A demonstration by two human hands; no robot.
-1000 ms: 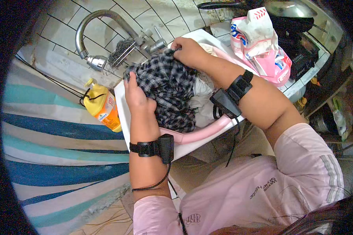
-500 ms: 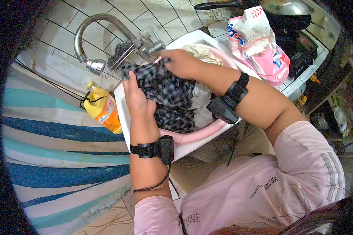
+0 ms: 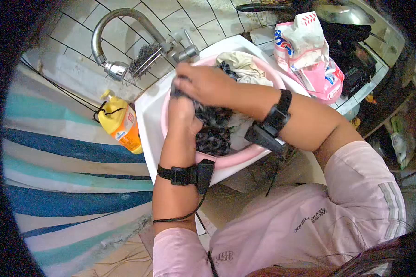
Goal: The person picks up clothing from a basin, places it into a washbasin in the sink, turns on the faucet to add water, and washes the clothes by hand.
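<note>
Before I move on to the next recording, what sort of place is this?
Probably a home washing area, though the exact room is unclear. A white sink holds a pink basin with clothes in it, and a curved metal faucet stands behind.

Faucet was bare metal, part dull, part shiny. Sink looked like smooth, glossy ceramic; basin, smooth semi-gloss plastic. Dark cloth and pale cloth looked soft, matt, creased. Scourer read as rough wire mesh. Yellow bottle was smooth plastic; pink-and-white bag, crinkled plastic film, slight sheen. Wrist strap looked matt.
</note>
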